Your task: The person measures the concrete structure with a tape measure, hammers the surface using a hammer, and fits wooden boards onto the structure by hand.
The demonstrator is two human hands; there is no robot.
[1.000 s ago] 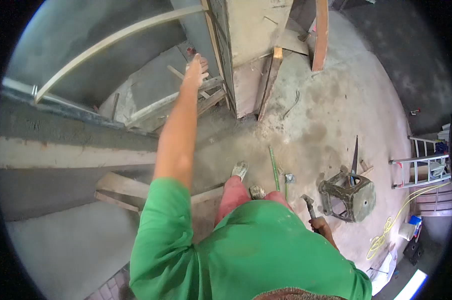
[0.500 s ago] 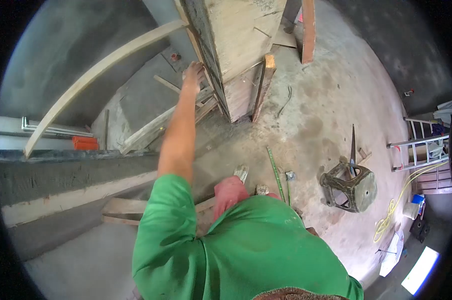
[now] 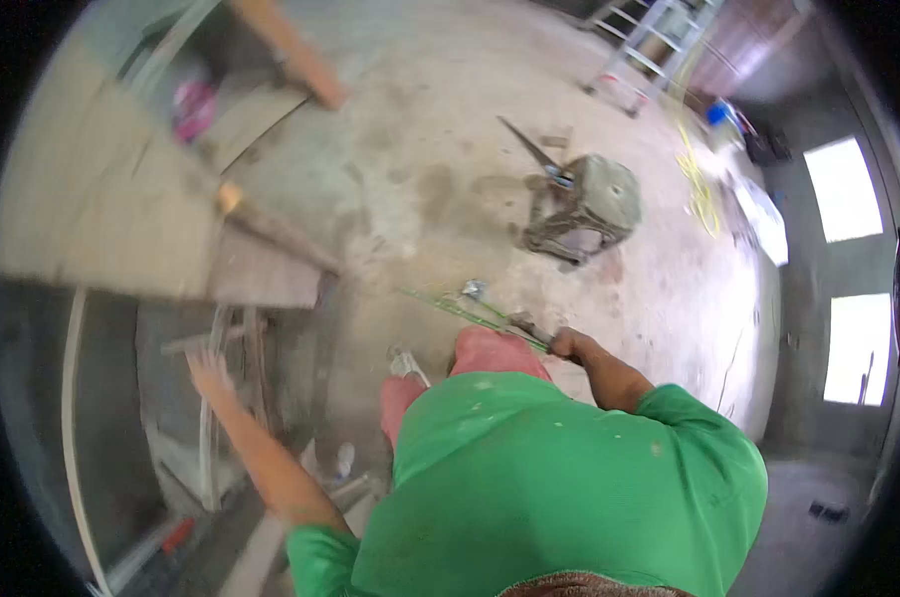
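In my head view, the right hand (image 3: 574,344) grips a hammer (image 3: 529,326) just right of frame centre; a careless swing could hit the nearby leg (image 3: 500,355). The left hand (image 3: 210,378), blurred at left, looks spread; wood (image 3: 259,368) splinters could catch it.

Head cam, worn: wide, rounded view, facing down and forward.
Shirt (image 3: 559,483) very close, bottom centre; left hand (image 3: 209,374) and right hand (image 3: 571,344) both in frame, farther out; floor (image 3: 430,109) seen from above, stool (image 3: 609,191) beyond, ladder (image 3: 657,48) far off at top edge. Left side motion-blurred, so depth there is hard to judge.
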